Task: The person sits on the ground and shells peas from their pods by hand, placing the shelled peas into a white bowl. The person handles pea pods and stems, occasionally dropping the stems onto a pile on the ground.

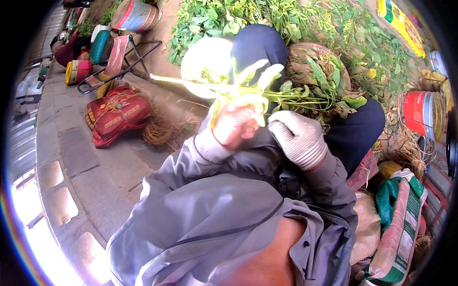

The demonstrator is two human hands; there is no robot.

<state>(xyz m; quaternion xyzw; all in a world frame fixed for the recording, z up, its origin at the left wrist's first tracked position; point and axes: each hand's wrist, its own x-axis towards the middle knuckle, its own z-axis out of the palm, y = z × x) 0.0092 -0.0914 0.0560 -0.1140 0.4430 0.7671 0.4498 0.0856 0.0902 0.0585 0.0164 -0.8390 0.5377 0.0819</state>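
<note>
Above my lap, my bare left hand (pixel 234 126) is closed round a leafy green plant stalk (pixel 183 82). Its pale stem end points left, and broad leaves (pixel 260 76), washed out by sunlight, spread above my fingers. My right hand (pixel 298 136), in a whitish knitted glove, is curled close beside my left; what its fingers pinch, if anything, is hidden. Green stems and leaves (pixel 310 97) lie across my legs just beyond the glove. Past my left hand stands a round white container (pixel 196 59), glaring in the sun. By my right knee, a round basket (pixel 347 71) holds withered leaves.
A broad heap of green leafy plants (pixel 210 21) covers the ground ahead. To the left are a red bag (pixel 119 114), a folding stool frame (pixel 131 64) and a tub (pixel 136 15). A red bucket (pixel 417 112) and a green-and-white sack (pixel 398 229) sit right.
</note>
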